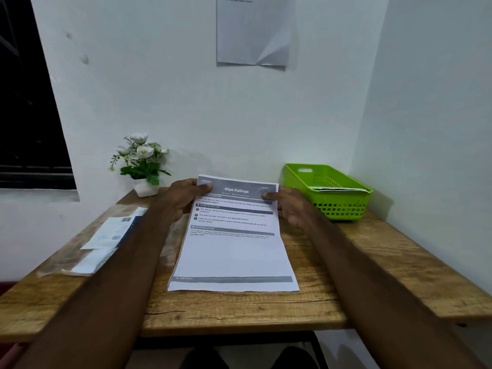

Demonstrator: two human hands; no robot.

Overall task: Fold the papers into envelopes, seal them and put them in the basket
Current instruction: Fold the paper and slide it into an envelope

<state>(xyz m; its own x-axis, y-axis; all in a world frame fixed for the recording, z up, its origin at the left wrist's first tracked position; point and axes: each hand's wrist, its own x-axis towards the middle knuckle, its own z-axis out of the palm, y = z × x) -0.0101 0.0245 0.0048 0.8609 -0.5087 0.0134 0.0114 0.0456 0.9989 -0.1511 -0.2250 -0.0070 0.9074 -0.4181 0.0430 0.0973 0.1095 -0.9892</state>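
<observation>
A wooden counter (pixel 386 251) stands against a white wall, and a printed paper (pixel 234 251) lies flat along its middle, the near edge toward the person. At the back right sits a green basket (pixel 295 174) with what looks like folded paper already inside. A clear packet of sheets (pixel 106 235) rests at the left, and a small potted plant (pixel 142 161) stands in the back left corner. The left hand (pixel 181 198) and the right hand (pixel 287 203) are apart, each pinching a far corner of the paper, thumb on top. The paper looks light and limp and would crease easily, so holding both corners and drawing the far edge over evenly seems wise.
</observation>
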